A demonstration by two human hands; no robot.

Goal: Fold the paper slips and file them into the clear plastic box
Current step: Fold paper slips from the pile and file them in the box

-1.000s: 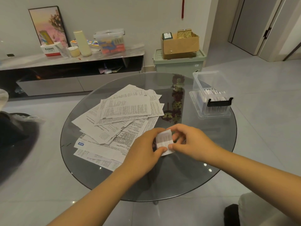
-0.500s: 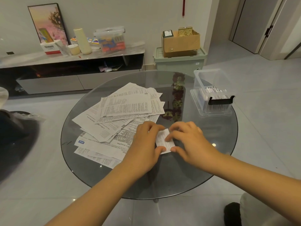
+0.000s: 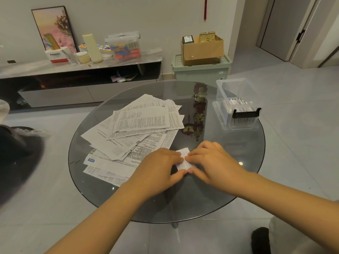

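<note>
Legible text: "Panasonic" in dark letters on the white-and-red carton [image 3: 57, 56] on the sideboard [image 3: 128, 61]; "HYLO" on a blue label of one paper slip [image 3: 95, 160] on the glass worktop [image 3: 211, 198]. Remaining print is too small to read.

Both hands' fingers [image 3: 197, 153] covered much of the small folded slip [image 3: 184, 159], so its edges beneath them and the fold line could not be made out, its print was too small to read, and both forearms ran off the bottom edge.
</note>
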